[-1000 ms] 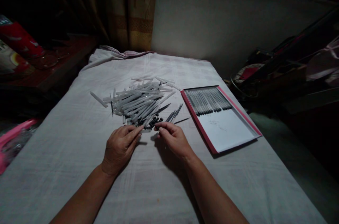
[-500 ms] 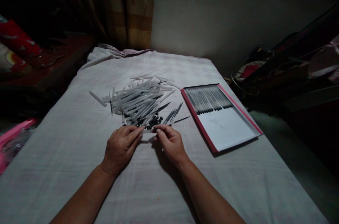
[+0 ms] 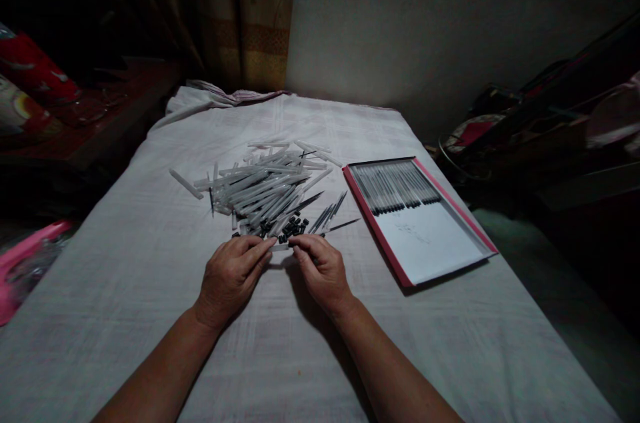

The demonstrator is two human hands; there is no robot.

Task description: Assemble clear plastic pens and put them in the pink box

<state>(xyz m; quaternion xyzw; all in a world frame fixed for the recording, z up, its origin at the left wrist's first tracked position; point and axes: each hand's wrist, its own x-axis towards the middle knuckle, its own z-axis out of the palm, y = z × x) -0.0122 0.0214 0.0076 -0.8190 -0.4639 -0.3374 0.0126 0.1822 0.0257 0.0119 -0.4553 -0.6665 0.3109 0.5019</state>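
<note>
My left hand [image 3: 229, 276] is closed in a pinch around a clear pen barrel [image 3: 281, 248], which lies level between my two hands. At the barrel's right end, my right hand [image 3: 324, 271] pinches a small black pen plug [image 3: 292, 245]; whether it is seated in the barrel is too small to tell. Just beyond my fingertips lies a cluster of black plugs [image 3: 294, 228]. Behind them is a loose heap of clear pen barrels [image 3: 265, 186]. Several dark-tipped refills [image 3: 327, 213] lie to the right of the plugs.
To the right, a red-edged box lid [image 3: 383, 246] holds a row of pens [image 3: 395, 186] with black ends. A pale checked cloth [image 3: 280, 350] covers the work surface. A pink-handled item [image 3: 35, 246] is at the left edge, and a dark red side table [image 3: 125, 93] stands beyond.
Both hands stay nearly in place, with my right fingertips shifted very slightly at the barrel's end. The whole view has drifted a little; the heap and box lid look unchanged.
</note>
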